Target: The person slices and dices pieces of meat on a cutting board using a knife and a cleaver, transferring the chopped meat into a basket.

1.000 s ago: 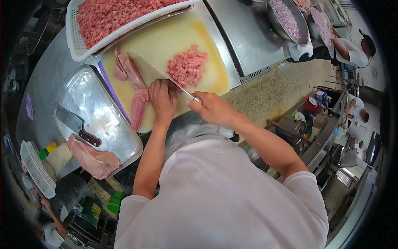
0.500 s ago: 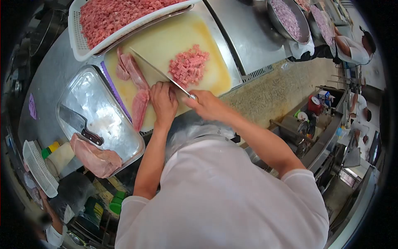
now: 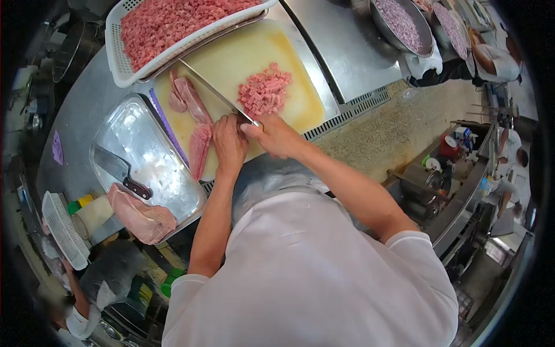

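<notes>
My right hand [image 3: 270, 136] is closed round the handle of a long knife [image 3: 211, 87], whose blade points up and left over the yellowish cutting board [image 3: 231, 49]. Beside the blade, my left hand [image 3: 230, 141] rests with its fingers curled and pressed together; what lies under the fingertips is hidden. Long strips of pink meat [image 3: 199, 144] lie just left of my left hand. To the right of the blade sits a pile of diced meat [image 3: 266, 89].
A white basket [image 3: 118, 55] of diced meat stands behind the board. At left, a metal tray [image 3: 173, 168] holds a cleaver [image 3: 124, 170] and a large meat piece [image 3: 139, 214]. Bowls of chopped pale purple food [image 3: 399, 26] stand upper right. Other people work at both sides.
My right hand and the knife have shifted slightly left and up, nearer my left hand. The whole view has drifted a little.
</notes>
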Motion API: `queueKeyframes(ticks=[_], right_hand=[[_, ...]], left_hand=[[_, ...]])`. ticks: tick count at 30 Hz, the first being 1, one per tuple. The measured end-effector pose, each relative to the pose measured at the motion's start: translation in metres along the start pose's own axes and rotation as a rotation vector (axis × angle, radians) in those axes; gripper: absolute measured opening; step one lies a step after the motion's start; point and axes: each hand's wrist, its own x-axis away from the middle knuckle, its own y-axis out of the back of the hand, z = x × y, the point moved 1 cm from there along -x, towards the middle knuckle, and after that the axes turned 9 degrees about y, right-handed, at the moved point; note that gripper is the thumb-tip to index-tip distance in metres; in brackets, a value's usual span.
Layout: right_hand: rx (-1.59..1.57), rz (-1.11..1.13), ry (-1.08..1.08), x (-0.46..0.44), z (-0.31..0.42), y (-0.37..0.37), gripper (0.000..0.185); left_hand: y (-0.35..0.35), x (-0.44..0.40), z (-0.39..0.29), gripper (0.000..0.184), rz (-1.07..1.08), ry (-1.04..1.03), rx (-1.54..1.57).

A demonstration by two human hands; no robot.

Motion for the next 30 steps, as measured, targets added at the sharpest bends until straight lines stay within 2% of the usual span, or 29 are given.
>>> queueKeyframes(ticks=[1, 4, 7, 10, 12, 13, 14, 17, 20, 23, 26, 29, 30], right_hand=[[-0.038, 0.036, -0.067, -0.001, 0.005, 0.000, 0.044], [0.167, -0.080, 0.324, 0.022, -0.002, 0.013, 0.034], [0.334, 0.031, 0.287, 0.065, -0.005, 0.035, 0.029], [0.476, 0.004, 0.346, 0.082, -0.011, 0.044, 0.026], [0.544, -0.006, 0.382, 0.079, -0.021, 0.043, 0.025], [0.578, -0.014, 0.399, 0.078, -0.026, 0.044, 0.024], [0.616, -0.015, 0.413, 0.077, -0.029, 0.046, 0.023], [0.713, -0.042, 0.406, 0.084, -0.035, 0.056, 0.020], [0.760, -0.080, 0.323, 0.123, -0.044, 0.087, 0.019], [0.776, -0.130, 0.265, 0.176, -0.062, 0.118, 0.030], [0.194, -0.294, 0.033, 0.203, -0.033, 0.119, 0.038], [-0.358, -0.299, -0.142, 0.190, -0.067, 0.106, 0.038], [-0.486, -0.291, -0.133, 0.182, -0.083, 0.106, 0.036]], left_hand=[[0.004, 0.001, 0.000, 0.015, 0.012, -0.019, 0.010], [0.020, 0.010, -0.014, 0.017, -0.046, 0.399, 0.309], [0.043, 0.017, -0.023, 0.022, -0.304, 0.336, 0.380], [0.050, -0.008, -0.052, 0.030, -0.360, -0.026, 0.230], [0.042, -0.034, -0.083, 0.037, -0.110, -0.289, 0.055], [0.027, -0.042, -0.091, 0.051, -0.038, -0.384, -0.036], [0.013, -0.044, -0.100, 0.063, 0.026, -0.391, -0.097], [-0.019, -0.068, -0.089, 0.066, 0.145, -0.330, -0.382], [-0.029, -0.105, -0.035, 0.065, 0.077, -0.043, -0.419], [-0.045, -0.107, 0.017, 0.062, -0.028, 0.040, -0.241], [-0.062, -0.087, 0.003, 0.055, -0.051, -0.056, -0.166], [-0.065, -0.070, -0.022, 0.059, 0.020, -0.105, -0.089], [-0.063, -0.067, -0.024, 0.062, 0.043, -0.101, -0.060]])
